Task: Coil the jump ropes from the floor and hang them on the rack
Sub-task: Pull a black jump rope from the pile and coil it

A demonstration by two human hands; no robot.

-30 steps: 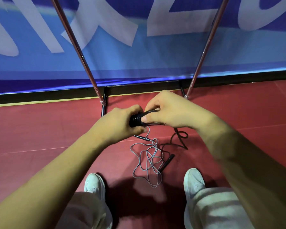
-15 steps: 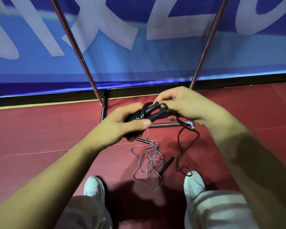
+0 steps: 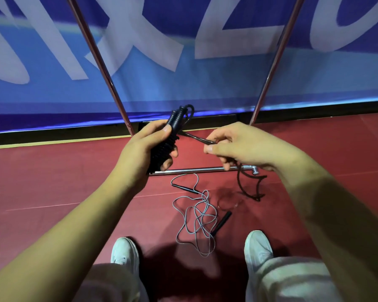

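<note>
The black jump rope was held above the floor, in front of the rack. Its two ribbed handles lay side by side, tilted nearly upright, in the left hand. That hand's fingers were curled round them, with the thumb pressed on the front. The cord ran from the handle tops across to the right hand, where thumb and fingers pinched it. The remainder hung below that hand in loose loops; whether the lowest loop touched the floor could not be determined. A grey jump rope lay tangled on the floor, ahead of and between two white shoes, just in front of the rack's chrome base bar. A blue banner with white lettering stood behind the rack.
</note>
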